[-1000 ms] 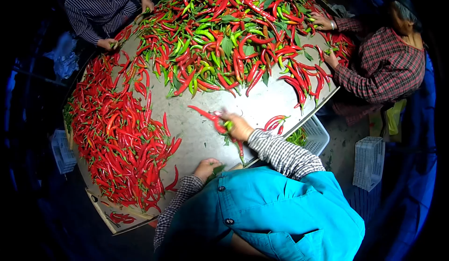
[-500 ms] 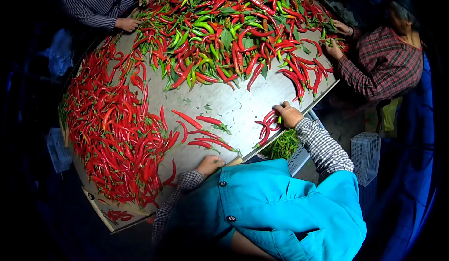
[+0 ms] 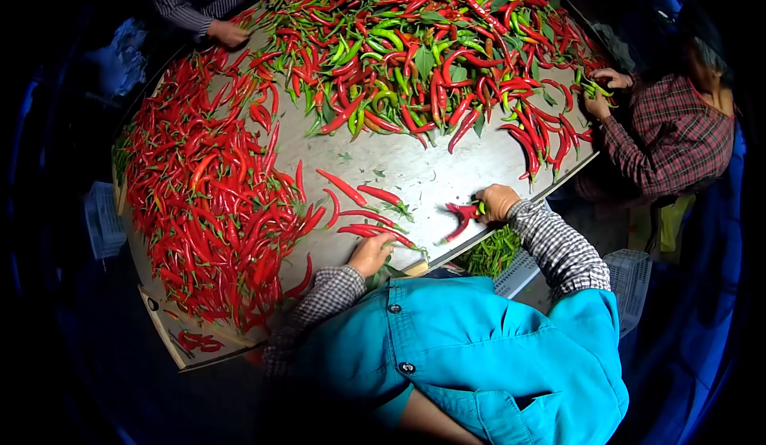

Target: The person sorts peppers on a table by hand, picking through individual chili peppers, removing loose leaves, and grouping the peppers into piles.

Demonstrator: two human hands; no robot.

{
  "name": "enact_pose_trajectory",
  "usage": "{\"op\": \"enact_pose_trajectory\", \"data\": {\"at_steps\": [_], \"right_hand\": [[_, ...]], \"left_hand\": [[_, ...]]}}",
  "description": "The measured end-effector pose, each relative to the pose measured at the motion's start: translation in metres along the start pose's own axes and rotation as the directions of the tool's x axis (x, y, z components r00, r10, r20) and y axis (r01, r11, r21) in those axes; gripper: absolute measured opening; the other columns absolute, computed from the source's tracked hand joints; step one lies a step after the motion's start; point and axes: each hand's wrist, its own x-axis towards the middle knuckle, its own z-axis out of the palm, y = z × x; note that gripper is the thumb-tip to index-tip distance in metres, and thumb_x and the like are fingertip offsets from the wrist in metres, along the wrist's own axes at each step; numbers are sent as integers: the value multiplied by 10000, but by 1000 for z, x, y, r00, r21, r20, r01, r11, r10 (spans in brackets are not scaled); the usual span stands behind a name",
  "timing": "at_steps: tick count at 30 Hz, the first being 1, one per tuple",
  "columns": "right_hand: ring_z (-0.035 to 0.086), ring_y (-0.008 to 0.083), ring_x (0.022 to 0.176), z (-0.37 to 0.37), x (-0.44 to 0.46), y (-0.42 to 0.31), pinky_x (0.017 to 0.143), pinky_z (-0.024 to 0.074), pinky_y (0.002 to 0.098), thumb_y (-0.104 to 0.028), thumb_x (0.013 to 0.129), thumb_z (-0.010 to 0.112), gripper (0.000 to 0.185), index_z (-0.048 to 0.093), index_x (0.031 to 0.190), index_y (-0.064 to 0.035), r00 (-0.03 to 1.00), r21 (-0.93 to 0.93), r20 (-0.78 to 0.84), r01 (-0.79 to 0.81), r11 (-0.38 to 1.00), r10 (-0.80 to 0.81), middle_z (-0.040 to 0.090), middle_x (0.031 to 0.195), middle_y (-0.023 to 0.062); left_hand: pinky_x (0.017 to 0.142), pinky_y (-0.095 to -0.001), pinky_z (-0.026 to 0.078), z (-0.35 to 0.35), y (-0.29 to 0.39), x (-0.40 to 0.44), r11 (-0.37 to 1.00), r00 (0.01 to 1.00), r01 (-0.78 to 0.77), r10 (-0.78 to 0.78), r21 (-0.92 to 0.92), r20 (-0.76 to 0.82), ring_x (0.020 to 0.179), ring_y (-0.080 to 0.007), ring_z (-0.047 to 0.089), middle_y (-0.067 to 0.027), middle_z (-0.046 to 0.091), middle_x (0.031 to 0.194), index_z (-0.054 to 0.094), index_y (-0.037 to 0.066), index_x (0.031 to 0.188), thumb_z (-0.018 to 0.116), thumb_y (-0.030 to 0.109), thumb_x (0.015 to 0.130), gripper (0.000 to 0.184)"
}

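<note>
At the near edge of the smooth grey table, my right hand grips slim, glossy red chillies: likely light, slippery, best held stem-first. I cannot tell the grip of my left hand.

1. On my feed, light fell strongly on the worktop and seemed to come from overhead, while the surroundings stayed dim.
2. I saw the worst glare, a washed-out whitish patch, on the bare surface near the right hand.
3. Small highlights glinted along the red chilies.
4. The teal garment was bright at right, but its lower left sank into deep shadow.
5. My wide view distorted things: the worktop's outline bowed, and blue sheeting curved along the right border.
6. The corners went black, and the blue plastic at left looked soft.
7. I got the left hand reasonably sharp.
</note>
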Motion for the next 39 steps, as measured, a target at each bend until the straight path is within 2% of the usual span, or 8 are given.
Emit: {"op": "enact_pose_trajectory", "data": {"at_steps": [4, 8, 16, 18, 20, 22, 28, 39], "right_hand": [[596, 157, 650, -10, 30, -27, 655, 485, 285, -276, 590, 770, 411, 650, 904, -41, 997, 752, -48, -4, 659, 61, 650, 737, 97], [614, 207, 690, -21, 84, -81, 688, 483, 310, -294, 597, 766, 483, 624, 969, -21, 990, 708, -122, 133, 694, -65, 646, 762, 128], [606, 269, 859, -13, 132, -193, 783, 461, 319, -354, 609, 766, 619, 567, 1097, -29, 971, 460, -45, 227, 858, -233, 630, 913, 184], [602, 234, 879, 13, 137, -219, 797, 457, 309, -235, 651, 755, 595, 522, 1161, -34, 868, 617, -276, 489, 617, -412, 628, 933, 169], [589, 217, 888, 2, 120, -238, 799, 454, 288, -113, 667, 723, 575, 500, 1193, -48, 888, 757, -140, 382, 530, -438, 622, 952, 161], [607, 224, 819, 2, 111, -229, 737, 476, 297, -101, 669, 714, 502, 533, 1135, -49, 750, 604, -540, 661, 445, -382, 630, 887, 157], [599, 361, 762, -18, 146, -120, 692, 479, 410, -260, 695, 677, 333, 592, 896, -9, 692, 621, -523, -91, 779, 497, 617, 782, 194], [606, 354, 812, -22, 163, -243, 716, 488, 415, -234, 657, 665, 344, 605, 942, -50, 968, 429, -251, 92, 899, 20, 619, 836, 209]], "left_hand": [[746, -427, 465, -10, 52, 8, 950, 949, 65, -153, 304, 277, 861, -352, 587, -190, 605, 925, 511, 158, 1162, 538, 98, 791, 376], [671, -433, 469, -1, 60, 7, 791, 852, -130, -221, 599, 476, 781, -322, 610, -184, 614, 857, 331, 225, 1321, 476, 90, 800, 557], [615, -453, 464, -21, 22, -11, 690, 955, 31, -234, 723, 183, 727, -312, 624, -160, 624, 757, 381, 100, 1205, 396, 114, 837, 369], [602, -485, 449, -39, 14, -40, 701, 945, 174, -316, 692, 82, 703, -346, 615, -182, 617, 738, 374, 99, 1215, 396, 108, 825, 391], [603, -495, 446, -54, 6, -67, 715, 920, 312, -391, 626, -12, 692, -361, 607, -200, 610, 728, 345, 140, 1273, 407, 94, 812, 468], [608, -500, 444, -59, -12, -95, 702, 904, 372, -422, 608, -66, 690, -369, 603, -209, 606, 725, 336, 164, 1290, 416, 90, 805, 497], [622, -516, 438, -70, -40, -136, 750, 888, 455, -421, 480, -184, 698, -395, 585, -218, 598, 726, 387, 192, 1277, 450, 115, 795, 492], [661, -509, 448, -45, 13, -44, 889, 960, 252, -279, 381, 16, 717, -424, 572, -263, 582, 760, 532, 80, 1094, 541, 132, 728, 369]]}}
